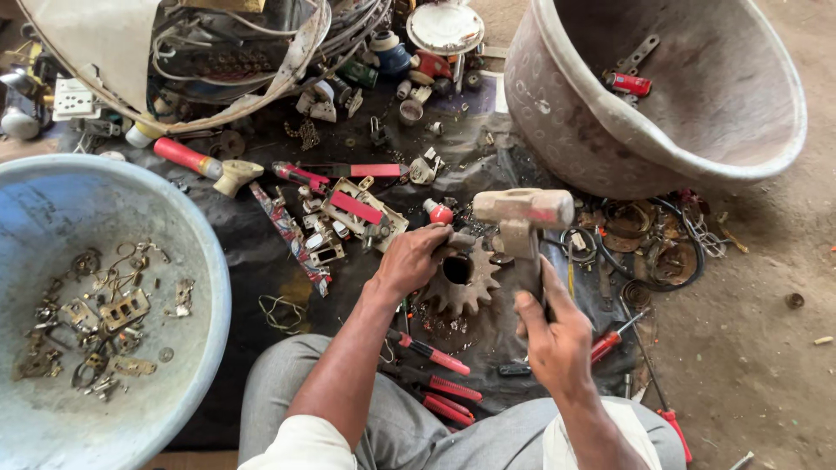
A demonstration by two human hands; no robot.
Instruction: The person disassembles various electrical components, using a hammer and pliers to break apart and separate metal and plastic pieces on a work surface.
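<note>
My right hand (553, 335) grips the handle of a hammer (523, 211), whose worn blocky head is raised over a rusty toothed gear wheel (461, 280) lying on the dark cloth. My left hand (412, 258) rests on the gear's upper left edge, pinching a small part against it; what the part is I cannot make out. Both forearms reach out from my grey-trousered knees at the bottom.
A blue basin (196, 252) at left holds several small brass scraps. A large dented metal bowl (557, 130) stands tilted at upper right. Red-handled screwdrivers (435, 355), pliers, switch parts and wire coils litter the cloth. Bare dirt floor lies right.
</note>
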